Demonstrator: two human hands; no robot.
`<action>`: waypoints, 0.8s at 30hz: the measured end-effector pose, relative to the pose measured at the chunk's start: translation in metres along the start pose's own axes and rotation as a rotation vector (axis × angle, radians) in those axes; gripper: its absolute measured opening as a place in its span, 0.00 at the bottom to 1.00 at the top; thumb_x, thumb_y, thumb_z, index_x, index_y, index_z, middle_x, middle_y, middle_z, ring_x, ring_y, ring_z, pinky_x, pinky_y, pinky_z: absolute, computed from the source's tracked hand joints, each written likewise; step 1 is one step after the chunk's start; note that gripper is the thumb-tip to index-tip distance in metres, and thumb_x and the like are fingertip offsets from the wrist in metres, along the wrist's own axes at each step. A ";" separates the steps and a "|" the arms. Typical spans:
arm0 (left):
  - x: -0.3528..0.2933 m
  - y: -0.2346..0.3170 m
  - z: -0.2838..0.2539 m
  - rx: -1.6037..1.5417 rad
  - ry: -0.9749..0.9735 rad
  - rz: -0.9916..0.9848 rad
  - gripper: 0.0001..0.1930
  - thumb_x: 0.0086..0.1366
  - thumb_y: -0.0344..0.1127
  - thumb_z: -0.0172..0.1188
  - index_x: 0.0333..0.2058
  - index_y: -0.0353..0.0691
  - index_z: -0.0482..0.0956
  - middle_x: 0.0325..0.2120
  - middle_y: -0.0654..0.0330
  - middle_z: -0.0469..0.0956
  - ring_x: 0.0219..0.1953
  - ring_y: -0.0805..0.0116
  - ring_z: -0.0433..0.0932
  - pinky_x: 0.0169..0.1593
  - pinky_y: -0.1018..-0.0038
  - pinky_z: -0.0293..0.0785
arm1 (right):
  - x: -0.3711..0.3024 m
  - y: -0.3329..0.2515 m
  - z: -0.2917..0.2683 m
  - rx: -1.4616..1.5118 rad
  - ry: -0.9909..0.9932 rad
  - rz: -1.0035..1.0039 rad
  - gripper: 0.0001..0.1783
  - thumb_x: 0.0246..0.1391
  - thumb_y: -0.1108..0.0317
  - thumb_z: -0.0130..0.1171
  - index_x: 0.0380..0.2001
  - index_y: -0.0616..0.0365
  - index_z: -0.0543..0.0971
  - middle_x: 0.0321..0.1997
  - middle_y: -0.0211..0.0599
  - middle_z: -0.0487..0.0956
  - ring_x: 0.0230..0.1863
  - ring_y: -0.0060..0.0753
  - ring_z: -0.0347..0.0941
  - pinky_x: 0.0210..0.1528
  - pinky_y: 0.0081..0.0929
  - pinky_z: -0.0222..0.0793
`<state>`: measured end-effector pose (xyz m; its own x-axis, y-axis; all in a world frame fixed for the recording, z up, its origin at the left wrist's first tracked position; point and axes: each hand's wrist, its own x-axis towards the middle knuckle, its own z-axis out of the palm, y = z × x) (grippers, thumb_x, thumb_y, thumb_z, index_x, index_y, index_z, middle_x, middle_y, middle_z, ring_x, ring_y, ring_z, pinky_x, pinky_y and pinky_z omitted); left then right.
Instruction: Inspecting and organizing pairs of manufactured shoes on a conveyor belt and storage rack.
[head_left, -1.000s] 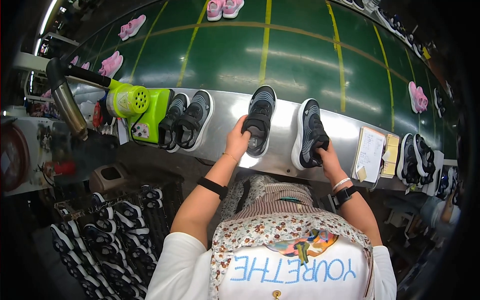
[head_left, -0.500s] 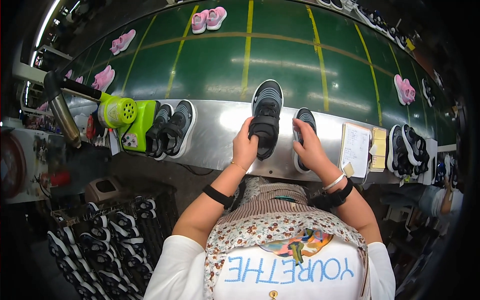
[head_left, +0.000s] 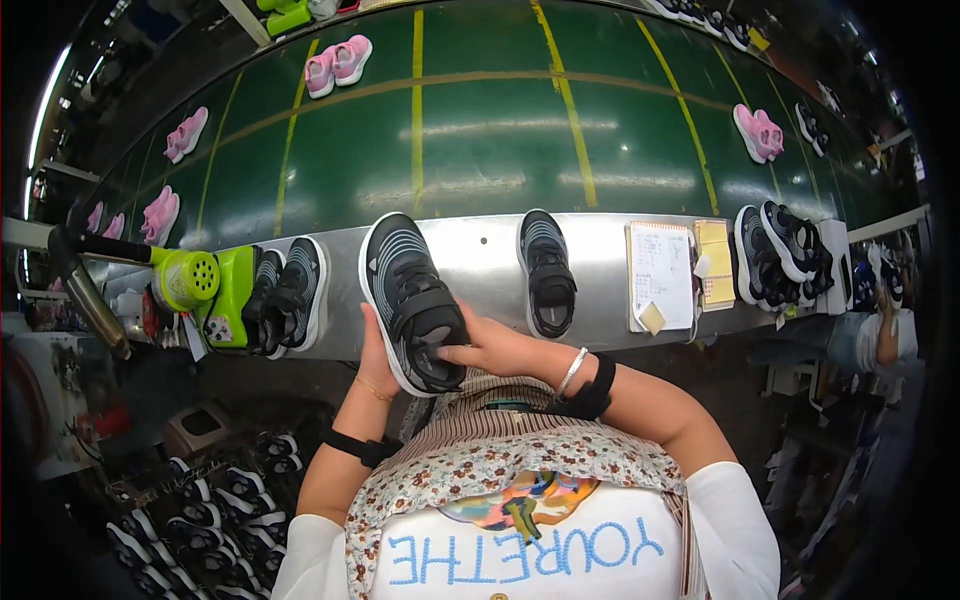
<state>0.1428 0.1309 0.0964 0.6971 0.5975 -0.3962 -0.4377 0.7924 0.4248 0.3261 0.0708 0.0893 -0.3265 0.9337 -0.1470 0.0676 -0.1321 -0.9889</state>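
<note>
Both of my hands hold a black and grey sneaker (head_left: pixel 408 290) with a white sole and pale wavy lines, its toe pointing away from me and its sole tipped to the left. My left hand (head_left: pixel 374 352) grips it from the left side, with most of its fingers hidden behind the sole. My right hand (head_left: pixel 490 342) is closed on the heel end from the right, with a digit reaching into the shoe's opening. To the right, a matching sneaker (head_left: pixel 548 285) lies on the metal bench top (head_left: pixel 484 275), apart from both hands.
A lime-green device (head_left: pixel 230 300) stands left, beside a pair of dark sneakers (head_left: pixel 300 290). A notebook (head_left: pixel 662 275) and stacked dark sneakers (head_left: pixel 790 255) sit to the right. Beyond the bench runs a green conveyor belt (head_left: pixel 480 130) carrying pink shoes (head_left: pixel 340 65). Lower left is a shoe rack (head_left: pixel 225 510).
My right hand has left the other sneaker and taken hold of the held one. That sneaker has come left and closer to me, now tilted. The whole view has shifted.
</note>
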 end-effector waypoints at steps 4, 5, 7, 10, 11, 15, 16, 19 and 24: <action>-0.001 -0.010 0.003 -0.015 0.120 -0.003 0.40 0.59 0.68 0.27 0.54 0.38 0.61 0.49 0.52 0.68 0.50 0.59 0.69 0.54 0.63 0.66 | 0.002 -0.007 0.002 -0.053 -0.004 -0.124 0.40 0.49 0.57 0.57 0.56 0.69 0.51 0.46 0.59 0.69 0.46 0.51 0.69 0.49 0.34 0.62; -0.001 -0.011 0.004 -0.020 0.135 0.004 0.40 0.59 0.68 0.27 0.54 0.38 0.61 0.49 0.52 0.68 0.50 0.58 0.69 0.54 0.63 0.66 | 0.003 -0.008 0.000 -0.129 0.025 -0.251 0.38 0.49 0.56 0.57 0.55 0.69 0.55 0.45 0.58 0.69 0.45 0.51 0.69 0.49 0.33 0.63; 0.001 -0.014 0.007 -0.035 0.115 0.001 0.40 0.59 0.67 0.27 0.54 0.38 0.61 0.49 0.51 0.68 0.50 0.58 0.69 0.54 0.63 0.65 | -0.003 -0.011 -0.009 -0.104 0.028 -0.152 0.35 0.50 0.57 0.56 0.53 0.69 0.57 0.44 0.57 0.69 0.43 0.48 0.70 0.47 0.32 0.64; 0.006 -0.011 0.012 -0.048 0.115 0.081 0.38 0.61 0.65 0.28 0.55 0.36 0.60 0.51 0.52 0.66 0.52 0.58 0.67 0.55 0.64 0.63 | -0.017 -0.025 -0.023 -0.075 0.240 0.015 0.25 0.52 0.62 0.53 0.49 0.67 0.64 0.39 0.50 0.71 0.38 0.39 0.71 0.43 0.28 0.66; 0.006 -0.009 0.014 -0.062 0.071 0.096 0.38 0.61 0.65 0.28 0.55 0.36 0.60 0.51 0.52 0.66 0.52 0.58 0.67 0.55 0.64 0.64 | -0.022 -0.032 -0.029 -0.101 0.321 0.001 0.21 0.53 0.64 0.51 0.46 0.66 0.66 0.38 0.48 0.71 0.38 0.37 0.71 0.42 0.27 0.66; 0.010 -0.005 0.026 -0.075 0.037 0.105 0.38 0.60 0.66 0.28 0.55 0.37 0.60 0.51 0.53 0.66 0.52 0.59 0.67 0.55 0.64 0.64 | -0.040 -0.066 -0.043 -0.149 0.436 -0.040 0.12 0.54 0.68 0.49 0.40 0.64 0.72 0.36 0.42 0.74 0.38 0.31 0.72 0.40 0.24 0.67; 0.010 -0.004 0.028 -0.082 -0.031 0.106 0.39 0.60 0.66 0.27 0.55 0.37 0.59 0.51 0.53 0.66 0.52 0.59 0.67 0.55 0.64 0.64 | -0.045 -0.074 -0.043 -0.156 0.427 -0.058 0.12 0.54 0.68 0.49 0.40 0.64 0.72 0.36 0.42 0.74 0.38 0.31 0.72 0.40 0.24 0.67; 0.012 -0.002 0.034 -0.047 -0.002 0.122 0.39 0.60 0.67 0.28 0.55 0.37 0.59 0.51 0.53 0.66 0.52 0.58 0.67 0.55 0.64 0.64 | -0.053 -0.091 -0.033 -0.017 0.303 -0.064 0.11 0.54 0.73 0.47 0.40 0.65 0.72 0.34 0.41 0.76 0.37 0.30 0.75 0.39 0.22 0.69; 0.011 -0.002 0.042 0.005 -0.025 0.194 0.39 0.59 0.67 0.31 0.55 0.37 0.58 0.51 0.53 0.66 0.51 0.58 0.67 0.54 0.64 0.64 | -0.045 -0.095 -0.024 -0.042 0.237 0.021 0.14 0.54 0.73 0.47 0.43 0.67 0.71 0.37 0.46 0.77 0.39 0.33 0.75 0.41 0.24 0.69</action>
<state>0.1748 0.1304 0.1252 0.6137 0.7356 -0.2867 -0.5625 0.6622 0.4951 0.3570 0.0495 0.1901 -0.0943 0.9835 -0.1543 0.1125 -0.1435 -0.9832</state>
